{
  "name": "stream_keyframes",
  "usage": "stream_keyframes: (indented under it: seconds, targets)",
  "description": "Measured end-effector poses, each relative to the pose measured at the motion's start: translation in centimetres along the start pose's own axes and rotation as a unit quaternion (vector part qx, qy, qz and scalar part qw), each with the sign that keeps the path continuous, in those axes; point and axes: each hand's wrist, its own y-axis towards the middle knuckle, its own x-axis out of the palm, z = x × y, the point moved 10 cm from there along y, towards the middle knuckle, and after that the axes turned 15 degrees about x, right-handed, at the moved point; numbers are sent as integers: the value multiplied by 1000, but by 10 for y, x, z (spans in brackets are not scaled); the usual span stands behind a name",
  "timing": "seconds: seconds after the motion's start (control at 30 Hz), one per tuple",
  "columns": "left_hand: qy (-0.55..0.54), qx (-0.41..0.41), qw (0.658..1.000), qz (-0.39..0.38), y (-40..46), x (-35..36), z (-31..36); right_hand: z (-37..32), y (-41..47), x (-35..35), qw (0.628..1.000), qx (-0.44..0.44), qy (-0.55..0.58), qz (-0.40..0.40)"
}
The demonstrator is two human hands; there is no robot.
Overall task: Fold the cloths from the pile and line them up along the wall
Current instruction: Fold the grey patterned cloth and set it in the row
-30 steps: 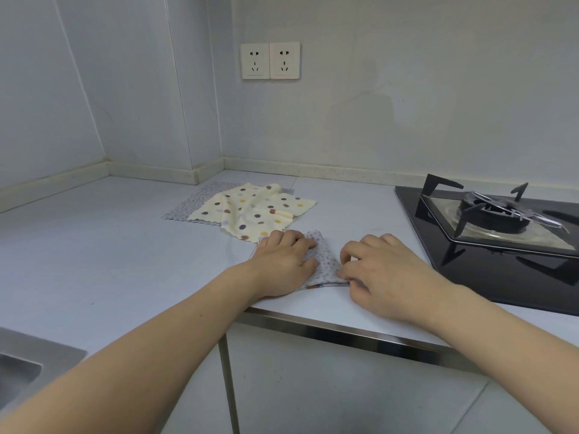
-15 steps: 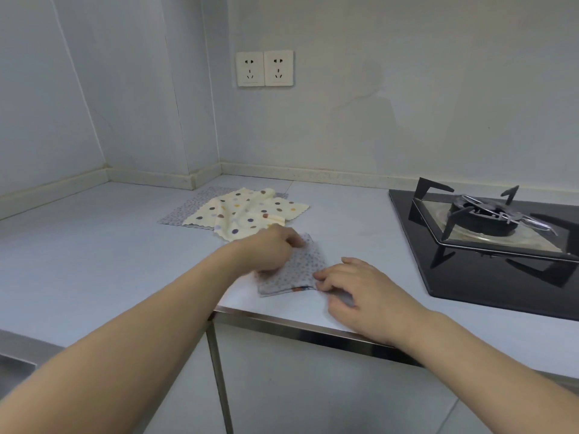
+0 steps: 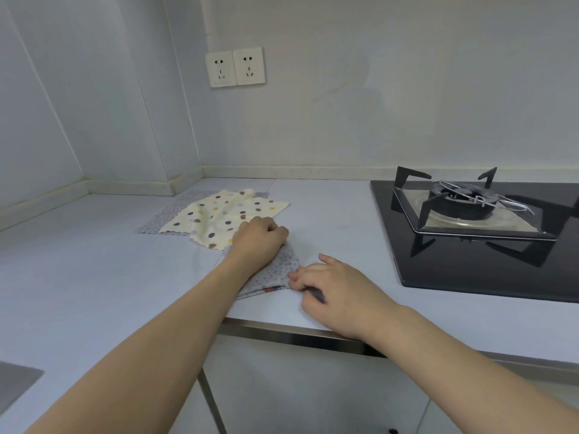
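A small grey speckled cloth (image 3: 275, 272) lies folded on the counter near the front edge. My left hand (image 3: 258, 239) grips its far corner with curled fingers. My right hand (image 3: 326, 283) pinches its near right corner against the counter. Behind them lies the pile: a cream cloth with coloured dots (image 3: 225, 214) on top of a flat grey speckled cloth (image 3: 166, 214), close to the corner of the wall.
A black gas hob (image 3: 470, 245) with a burner and pan supports takes up the right of the counter. The counter's metal front edge (image 3: 282, 328) runs just below my hands. A sink corner (image 3: 15, 383) shows at the lower left. Two sockets (image 3: 235, 67) sit on the wall.
My left hand has closed its fingers on the cloth's far corner. My right hand stays at the near right corner. The view has shifted slightly.
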Motion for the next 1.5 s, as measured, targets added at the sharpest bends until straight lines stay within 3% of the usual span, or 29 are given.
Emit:
stream_keyframes:
  seconds: [0.23, 0.5, 0.67, 0.9, 1.07, 1.2, 1.5]
  targets:
    - [108, -42, 993, -37, 1, 7, -4, 1, -1, -1, 1000, 1, 12, 2]
    - [-17, -22, 1000, 7, -2, -1, -7, 3, -1, 0, 1000, 14, 12, -5]
    - [50, -28, 998, -15, -2, 2, 0, 3, -1, 0, 1000, 19, 8, -7]
    - [-94, -17, 994, 52, -9, -7, -1, 3, -2, -1, 1000, 22, 8, -7]
    - [1, -29, 998, 63, -7, -10, -6, 3, -1, -1, 1000, 25, 10, -8]
    - [86, -56, 993, 51, -10, -14, -7, 4, -2, 0, 1000, 27, 11, -13]
    - [6, -44, 999, -27, -9, 0, -3, 5, -1, 1, 999, 28, 11, -12]
